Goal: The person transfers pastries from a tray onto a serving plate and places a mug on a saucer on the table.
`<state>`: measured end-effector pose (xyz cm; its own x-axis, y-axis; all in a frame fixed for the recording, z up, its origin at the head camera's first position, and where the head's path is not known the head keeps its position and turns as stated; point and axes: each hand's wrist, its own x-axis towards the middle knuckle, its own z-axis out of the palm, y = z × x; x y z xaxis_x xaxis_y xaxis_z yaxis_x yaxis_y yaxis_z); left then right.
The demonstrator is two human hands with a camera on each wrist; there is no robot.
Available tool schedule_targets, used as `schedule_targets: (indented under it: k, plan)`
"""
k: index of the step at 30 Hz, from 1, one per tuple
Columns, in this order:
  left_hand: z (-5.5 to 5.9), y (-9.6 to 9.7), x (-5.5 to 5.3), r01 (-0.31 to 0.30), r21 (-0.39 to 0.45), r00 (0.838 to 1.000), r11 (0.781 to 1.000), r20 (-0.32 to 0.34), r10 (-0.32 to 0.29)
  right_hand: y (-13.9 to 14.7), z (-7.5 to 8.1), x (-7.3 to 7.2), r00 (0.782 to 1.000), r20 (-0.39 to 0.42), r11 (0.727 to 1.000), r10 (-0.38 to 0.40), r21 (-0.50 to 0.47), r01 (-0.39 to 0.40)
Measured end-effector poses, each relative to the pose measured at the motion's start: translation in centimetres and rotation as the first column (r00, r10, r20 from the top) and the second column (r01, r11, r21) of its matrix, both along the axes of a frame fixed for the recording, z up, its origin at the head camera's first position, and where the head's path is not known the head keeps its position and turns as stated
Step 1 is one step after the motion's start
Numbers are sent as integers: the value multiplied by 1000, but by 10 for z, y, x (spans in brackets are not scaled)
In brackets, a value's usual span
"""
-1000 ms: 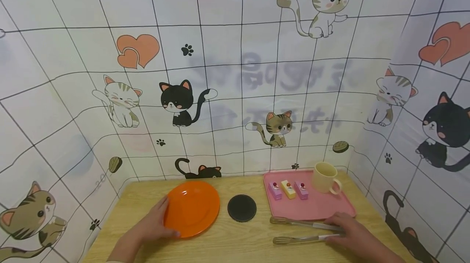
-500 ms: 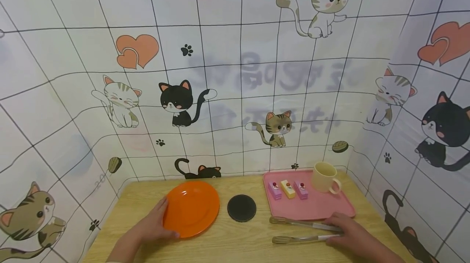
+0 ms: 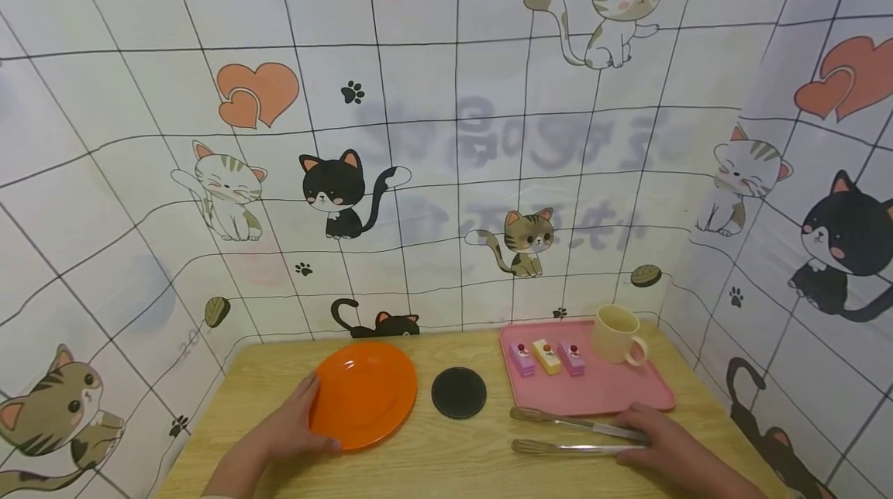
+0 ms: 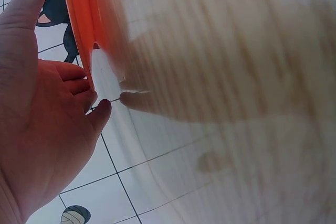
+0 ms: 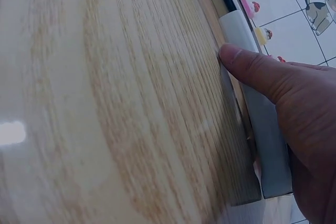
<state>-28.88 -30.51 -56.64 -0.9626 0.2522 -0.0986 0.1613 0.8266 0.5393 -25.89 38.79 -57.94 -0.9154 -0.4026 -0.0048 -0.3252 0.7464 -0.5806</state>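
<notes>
On the left of the table in the head view lies an orange plate [image 3: 366,394]. My left hand [image 3: 291,425] holds it at the left rim, thumb at the near edge and fingers farther back; the rim [image 4: 79,30] reaches the fingers in the left wrist view. At the right, my right hand [image 3: 659,443] grips tongs [image 3: 568,449] by their pale handle, thumb [image 5: 247,61] on top. Both tong arms point left, spread apart with nothing between them. Their far arm lies along the near edge of a pink tray [image 3: 593,394].
Two purple cake slices [image 3: 522,360] and a yellow one [image 3: 547,357] stand on the tray, with a cream mug [image 3: 616,335] at its back right. A round black coaster [image 3: 458,393] lies between plate and tray. Cat-printed white sheeting [image 3: 432,173] encloses the wooden table [image 3: 432,476].
The near arm of the tongs has turned and moved slightly away from me, so the tips are a little closer together. My left hand and the plate stay put.
</notes>
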Motion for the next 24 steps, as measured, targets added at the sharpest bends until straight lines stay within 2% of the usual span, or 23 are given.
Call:
schedule_targets:
  k: [3, 8, 11, 15, 20, 24]
  plan:
    - [0, 0, 0, 2, -1, 1000, 1000, -2, -2, -1, -1, 1, 1000, -11, 1000, 18, -14, -18]
    - [2, 1, 0, -6, 5, 1000, 1000, 17, 6, -2, -2, 1, 999, 34, 997, 40, -74, -37]
    - [3, 1, 0, -6, 0, 1000, 1000, 20, 6, -4, -2, 1, 997, 77, 996, 30, -85, -23]
    - [3, 0, 0, -5, -3, 1000, 1000, 16, 5, -9, 2, 3, 989, 147, 996, -23, -87, 36]
    - [4, 1, 1, -9, 9, 1000, 1000, 24, 9, -19, 8, 4, 994, 103, 989, -46, -135, 60]
    - [4, 1, 1, -6, 16, 1000, 1000, 24, 6, -26, 14, 4, 996, 70, 990, -58, -124, 66]
